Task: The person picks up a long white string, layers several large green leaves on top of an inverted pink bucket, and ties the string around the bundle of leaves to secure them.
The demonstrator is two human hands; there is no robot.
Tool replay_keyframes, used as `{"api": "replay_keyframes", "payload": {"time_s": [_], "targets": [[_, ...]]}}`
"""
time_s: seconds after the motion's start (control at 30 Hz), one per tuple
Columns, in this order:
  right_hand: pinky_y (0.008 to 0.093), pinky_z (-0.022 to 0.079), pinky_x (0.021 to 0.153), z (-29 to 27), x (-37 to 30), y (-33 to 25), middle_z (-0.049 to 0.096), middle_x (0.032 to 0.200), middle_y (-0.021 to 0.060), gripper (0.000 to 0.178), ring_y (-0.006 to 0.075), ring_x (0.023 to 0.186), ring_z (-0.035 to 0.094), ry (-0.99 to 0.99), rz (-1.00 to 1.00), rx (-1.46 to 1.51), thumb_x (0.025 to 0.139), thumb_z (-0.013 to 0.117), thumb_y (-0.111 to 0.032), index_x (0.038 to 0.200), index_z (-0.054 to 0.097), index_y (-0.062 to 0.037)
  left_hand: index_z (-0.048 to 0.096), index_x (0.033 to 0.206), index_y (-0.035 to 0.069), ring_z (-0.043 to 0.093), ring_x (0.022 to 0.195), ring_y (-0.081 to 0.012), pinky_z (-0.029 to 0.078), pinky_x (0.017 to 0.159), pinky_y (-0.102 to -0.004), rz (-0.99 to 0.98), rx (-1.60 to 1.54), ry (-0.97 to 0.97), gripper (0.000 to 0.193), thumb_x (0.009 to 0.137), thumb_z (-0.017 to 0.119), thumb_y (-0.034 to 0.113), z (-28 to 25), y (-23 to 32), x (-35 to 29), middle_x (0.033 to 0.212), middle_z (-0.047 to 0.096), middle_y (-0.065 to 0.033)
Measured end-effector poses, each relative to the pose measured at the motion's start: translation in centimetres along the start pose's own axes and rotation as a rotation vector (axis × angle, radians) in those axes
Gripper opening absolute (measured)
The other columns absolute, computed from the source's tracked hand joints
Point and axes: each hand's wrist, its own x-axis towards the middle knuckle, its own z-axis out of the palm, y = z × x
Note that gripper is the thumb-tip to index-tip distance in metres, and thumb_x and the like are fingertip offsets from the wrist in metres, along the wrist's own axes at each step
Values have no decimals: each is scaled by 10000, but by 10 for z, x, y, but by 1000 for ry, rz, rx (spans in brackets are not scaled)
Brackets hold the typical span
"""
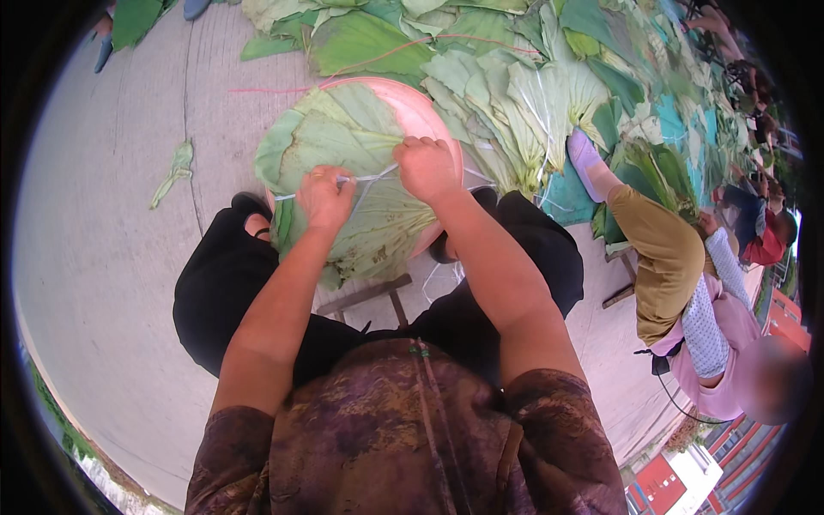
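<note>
A bundle of large green leaves (343,120) lies across a round pink basin (444,129) between my knees. White plastic string (374,178) crosses the bundle. My left hand (324,197) is closed on one stretch of the string over the middle of the leaves. To its right, my right hand (427,167) is a fist gripping the string too, and the string runs taut between the two hands. Its tails stick out past the bundle on both sides. The fingertips of both hands are partly hidden.
More leaf bundles (498,103) and loose leaves (369,39) spread over a green sheet (568,193) beyond the basin. A torn leaf (176,172) lies on the concrete at left. A wooden stool (365,296) stands between my legs. A co-worker (669,257) sits at right.
</note>
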Motion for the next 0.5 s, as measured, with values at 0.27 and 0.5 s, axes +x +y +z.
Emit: {"api": "replay_keyframes", "payload": {"time_s": [0.27,0.5], "targets": [[406,453,711,1,-19,40,602,875,182,198,350,823,574,-2,610,273,714,574,-165,871,549,-46,248,1308,29,163,1268,-359,190,997,-461,169,376,-145,794,683,667,282,-27,-7,-38,1361,197,-199],[369,457,728,6,-41,17,605,820,212,454,319,827,594,-255,632,257,652,676,-358,830,565,45,140,1324,-41,77,1276,-421,150,1043,-406,27,325,-495,901,692,643,358,-13,-52,-38,1373,92,-278]]}}
